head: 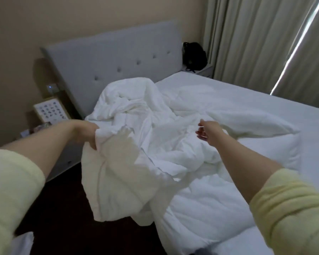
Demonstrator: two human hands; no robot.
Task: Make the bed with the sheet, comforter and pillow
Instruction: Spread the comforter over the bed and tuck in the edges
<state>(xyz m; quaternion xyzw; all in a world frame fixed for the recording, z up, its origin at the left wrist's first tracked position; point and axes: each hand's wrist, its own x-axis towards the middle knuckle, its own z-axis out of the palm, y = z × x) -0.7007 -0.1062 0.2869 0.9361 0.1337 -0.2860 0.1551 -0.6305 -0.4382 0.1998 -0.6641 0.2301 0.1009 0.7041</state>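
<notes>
A white comforter [142, 115] lies bunched in a heap on the near left part of the bed [247, 92]. Part of the white bedding [118, 173] hangs off the bed's left edge over the dark floor. My left hand [87, 133] grips a fold of that hanging part at its top. My right hand [207, 130] reaches out over the crumpled middle, fingers spread and holding nothing. A white pillow [276, 148] lies at the right, partly under a flap of comforter. The mattress shows a smooth white sheet at the far right.
A grey tufted headboard [118, 61] stands against the beige wall. A bedside table with a framed card [51, 111] is at the left. A black bag [194, 55] sits beyond the headboard. Curtains [265, 43] hang along the bed's far side. Dark floor [63, 208] lies below left.
</notes>
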